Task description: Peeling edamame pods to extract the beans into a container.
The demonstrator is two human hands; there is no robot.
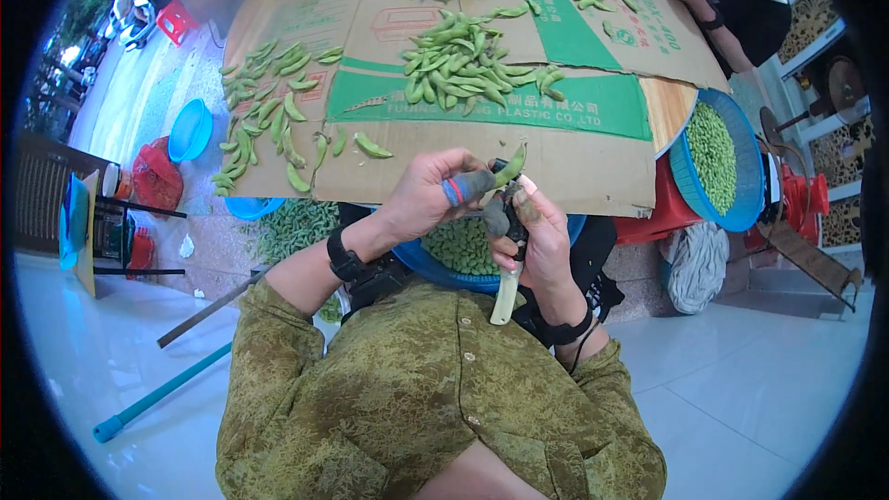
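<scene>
While left hand [421, 199] pinches pod [510, 167], cardboard edge [482, 206] just behind.

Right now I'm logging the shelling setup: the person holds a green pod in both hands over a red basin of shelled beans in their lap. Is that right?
Not quite. The head view shows that the basin under the hands is blue, not red. The rest holds: left hand and right hand hold a green pod over the shelled beans.

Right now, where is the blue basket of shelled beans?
In the head view, the blue basket sits at the right, beside the cardboard-covered table, on a red stool.
</scene>
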